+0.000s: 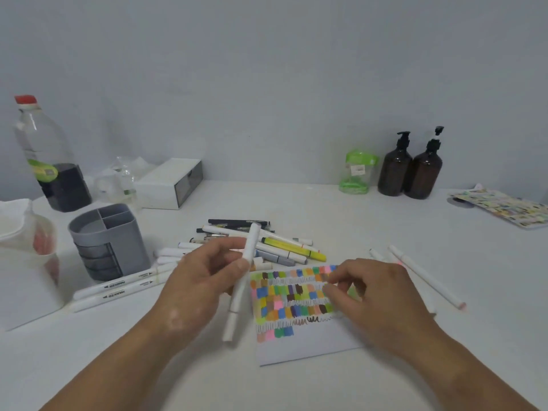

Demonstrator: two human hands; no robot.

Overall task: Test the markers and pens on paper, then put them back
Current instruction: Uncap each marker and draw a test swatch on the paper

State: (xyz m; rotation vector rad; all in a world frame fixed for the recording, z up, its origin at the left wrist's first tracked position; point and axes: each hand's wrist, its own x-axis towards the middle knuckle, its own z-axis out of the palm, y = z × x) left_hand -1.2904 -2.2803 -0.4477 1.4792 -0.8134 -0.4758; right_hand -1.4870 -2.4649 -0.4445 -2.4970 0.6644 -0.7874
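My left hand [204, 274] grips a white marker [241, 287], held nearly upright above the table. My right hand [370, 295] hovers over the test paper [296, 339] with curled fingers; whether it pinches anything I cannot tell. The paper is covered in rows of colour swatches and scribbles. A pile of markers and pens [267, 241] lies behind the paper, a yellow highlighter [293, 249] among them. Two white markers [118, 287] lie at the left, and more white markers [427, 277] lie to the right of my right hand.
A grey desk organiser [103, 241] stands left of the pile. Behind are a plastic bottle [47, 155], a white drawer box [172, 183], a green container [357, 170] and two brown pump bottles [410, 170]. Another swatch-covered sheet [504, 207] lies at the far right.
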